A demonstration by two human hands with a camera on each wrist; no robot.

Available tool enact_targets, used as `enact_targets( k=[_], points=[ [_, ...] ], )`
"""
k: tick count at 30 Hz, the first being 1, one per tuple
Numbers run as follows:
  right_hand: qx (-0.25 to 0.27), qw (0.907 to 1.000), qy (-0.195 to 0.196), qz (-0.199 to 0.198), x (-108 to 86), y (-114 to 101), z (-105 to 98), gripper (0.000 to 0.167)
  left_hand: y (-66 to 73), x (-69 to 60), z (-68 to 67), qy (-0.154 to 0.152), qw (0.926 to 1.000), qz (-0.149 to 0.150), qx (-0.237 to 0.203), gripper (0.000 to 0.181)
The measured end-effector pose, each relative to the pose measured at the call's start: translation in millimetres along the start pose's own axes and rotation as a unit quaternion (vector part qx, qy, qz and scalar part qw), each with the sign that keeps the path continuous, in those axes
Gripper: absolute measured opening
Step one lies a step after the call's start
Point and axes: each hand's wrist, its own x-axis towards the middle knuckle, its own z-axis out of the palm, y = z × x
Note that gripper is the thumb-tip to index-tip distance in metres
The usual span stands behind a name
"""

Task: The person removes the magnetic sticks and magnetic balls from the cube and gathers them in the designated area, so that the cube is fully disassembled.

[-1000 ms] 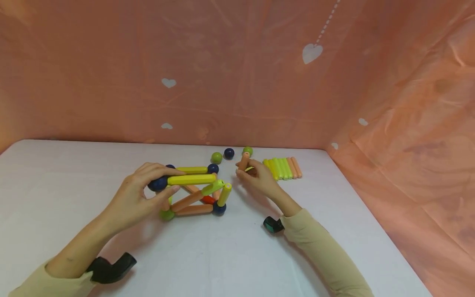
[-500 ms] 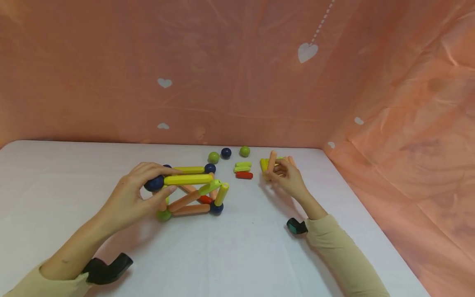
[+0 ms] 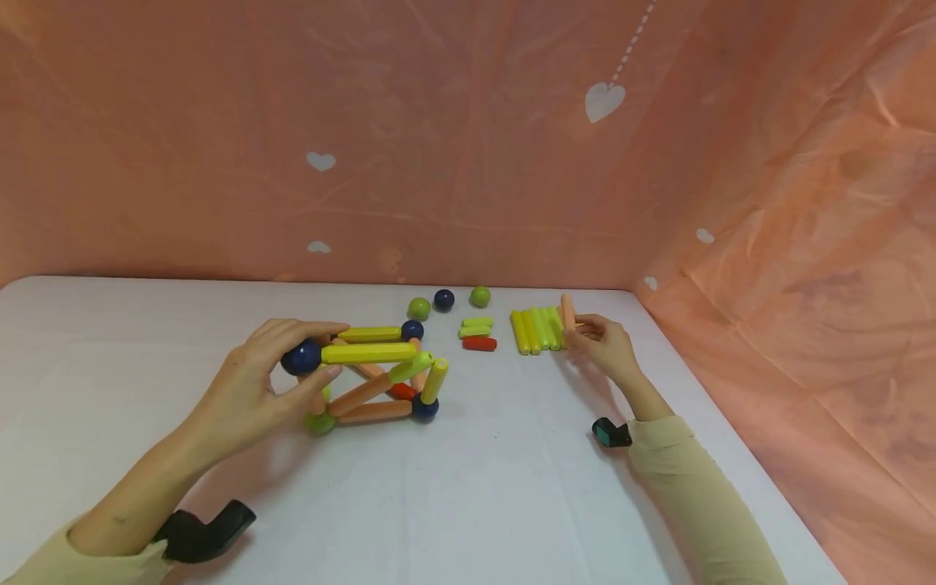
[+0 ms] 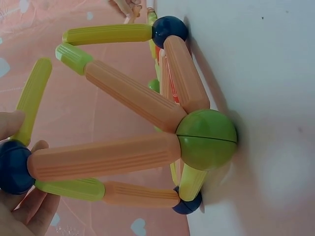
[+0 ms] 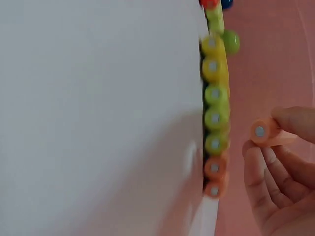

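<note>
My left hand (image 3: 256,382) grips a dark blue ball (image 3: 301,357) at the raised corner of a frame of rods and balls. From that ball a yellow rod (image 3: 369,353) points right. The left wrist view shows an orange rod (image 4: 106,156) joining the held blue ball (image 4: 15,167) to a green ball (image 4: 206,139) on the table. My right hand (image 3: 607,349) pinches an orange rod (image 3: 568,314) above the right end of a row of yellow, green and orange rods. In the right wrist view that rod (image 5: 260,131) is held apart from the row (image 5: 215,118).
Two green balls (image 3: 419,309) and a dark blue one (image 3: 444,300) lie at the table's back edge. Before them are two short green rods (image 3: 475,331) and a short red rod (image 3: 479,344). A pink curtain (image 3: 468,146) hangs behind the table.
My right hand has moved right with the orange rod, from beside the short rods to the right end of the row. My left hand still holds the blue ball.
</note>
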Motion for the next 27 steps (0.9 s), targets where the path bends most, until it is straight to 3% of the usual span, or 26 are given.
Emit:
enact_targets(
  k=[12,18,27],
  points=[
    [-0.021,0.9915,0.046,0.120,17.7,15,-17,0.044,-0.7,-1.9,-3.7,-0.001,0.9999,-0.013,-0.010,0.034],
    [0.005,0.9826,0.035,0.182,23.2,22,-17,0.043,-1.9,-4.5,-4.8,0.009,0.9999,-0.006,0.002,0.036],
    [-0.035,0.9855,0.036,0.162,21.4,26,-12,0.040,-2.1,-5.9,-3.3,0.014,0.9999,-0.002,0.001,0.033]
  ],
)
